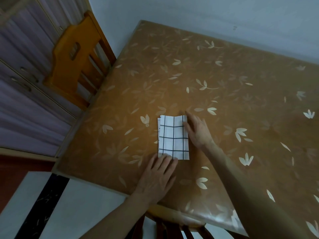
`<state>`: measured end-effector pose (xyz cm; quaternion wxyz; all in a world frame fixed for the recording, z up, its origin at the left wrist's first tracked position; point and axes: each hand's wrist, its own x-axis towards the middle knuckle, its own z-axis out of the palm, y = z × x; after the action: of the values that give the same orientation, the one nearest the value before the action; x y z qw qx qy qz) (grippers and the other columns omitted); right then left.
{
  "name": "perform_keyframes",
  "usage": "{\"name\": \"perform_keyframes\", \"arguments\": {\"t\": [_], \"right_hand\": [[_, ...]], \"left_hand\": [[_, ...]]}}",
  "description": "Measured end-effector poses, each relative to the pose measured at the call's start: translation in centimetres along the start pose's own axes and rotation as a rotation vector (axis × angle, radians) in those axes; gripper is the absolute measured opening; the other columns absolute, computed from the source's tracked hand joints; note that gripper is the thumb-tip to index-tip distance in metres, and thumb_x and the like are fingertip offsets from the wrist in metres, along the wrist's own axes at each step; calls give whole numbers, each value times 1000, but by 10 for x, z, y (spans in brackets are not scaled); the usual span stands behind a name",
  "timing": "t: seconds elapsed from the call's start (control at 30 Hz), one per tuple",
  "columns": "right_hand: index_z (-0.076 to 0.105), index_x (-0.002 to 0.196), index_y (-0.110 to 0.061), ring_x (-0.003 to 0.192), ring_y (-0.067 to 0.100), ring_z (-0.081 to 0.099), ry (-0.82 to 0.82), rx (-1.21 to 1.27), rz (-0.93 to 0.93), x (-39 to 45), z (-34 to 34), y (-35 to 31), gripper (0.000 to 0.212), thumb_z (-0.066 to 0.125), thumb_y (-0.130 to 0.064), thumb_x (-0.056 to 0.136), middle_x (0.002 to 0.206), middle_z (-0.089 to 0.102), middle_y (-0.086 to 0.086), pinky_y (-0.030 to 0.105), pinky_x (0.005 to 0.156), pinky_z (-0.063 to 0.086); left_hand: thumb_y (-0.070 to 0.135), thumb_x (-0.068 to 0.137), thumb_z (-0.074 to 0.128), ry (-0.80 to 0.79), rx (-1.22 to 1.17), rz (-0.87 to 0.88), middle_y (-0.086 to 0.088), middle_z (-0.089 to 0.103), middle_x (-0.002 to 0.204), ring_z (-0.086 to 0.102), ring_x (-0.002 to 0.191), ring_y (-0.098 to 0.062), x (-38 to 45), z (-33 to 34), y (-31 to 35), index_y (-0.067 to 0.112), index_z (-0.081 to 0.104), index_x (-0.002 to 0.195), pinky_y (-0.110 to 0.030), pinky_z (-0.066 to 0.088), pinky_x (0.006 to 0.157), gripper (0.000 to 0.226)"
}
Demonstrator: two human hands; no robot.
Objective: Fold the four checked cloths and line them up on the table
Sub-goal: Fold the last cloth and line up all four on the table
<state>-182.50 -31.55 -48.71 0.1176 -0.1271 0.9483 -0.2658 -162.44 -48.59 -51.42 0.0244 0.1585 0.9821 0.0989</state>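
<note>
Both hands flat, fingers straight: left hand [158, 176] presses folded cloth [173, 137] near edge, right hand [196, 129] its side; smooth creases, square it on the table [224, 75].

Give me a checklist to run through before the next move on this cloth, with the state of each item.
1. Cloth folded into a neat rectangle: ok.
2. Cloth lying flat on the table: ok.
3. Left hand with straight fingers on the near edge: ok.
4. Right hand flat at the right edge: ok.
5. Layers aligned: not ok, an under layer peeks out on the left.
6. Other three cloths in view: not ok.
</note>
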Motion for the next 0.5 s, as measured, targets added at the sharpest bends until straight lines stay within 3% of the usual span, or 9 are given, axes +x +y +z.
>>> {"name": "perform_keyframes", "arguments": {"t": [0.07,0.13,0.37,0.43,0.5], "right_hand": [[51,148,-25,122,28,57,-32,54,43,9,-4,-1,46,56,-35,104,134,63,4,41,106,45],[58,138,-18,107,22,63,-67,166,134,6,-11,-4,41,64,-27,98,116,67,-1,35,89,51],[57,105,-12,78,17,60,109,397,537,-68,-20,8,21,69,-24,92,93,66,2,28,58,42],[57,105,-11,76,15,62,129,368,554,-93,-13,9,24,69,-29,95,89,66,-1,24,56,42],[56,106,-11,77,20,66,155,271,500,-110,-3,7,28,64,-37,99,91,69,4,32,61,50]], "left_hand": [[50,106,38,5,22,-19,-7,50,147,44,141,-26,1,-3,2,19,35,157,-54,33,120,60],[51,106,37,8,49,-54,-9,51,145,44,141,-29,2,-5,1,20,40,153,-56,31,120,56],[49,108,31,19,71,-145,-11,50,153,40,146,-29,4,-16,-8,17,53,146,-58,29,120,54],[49,107,34,21,77,-185,-11,47,156,39,147,-29,5,-16,-7,14,51,149,-56,29,121,58],[49,107,35,27,65,-204,-12,44,159,37,149,-28,5,-14,-3,10,44,154,-54,29,122,62]]}}
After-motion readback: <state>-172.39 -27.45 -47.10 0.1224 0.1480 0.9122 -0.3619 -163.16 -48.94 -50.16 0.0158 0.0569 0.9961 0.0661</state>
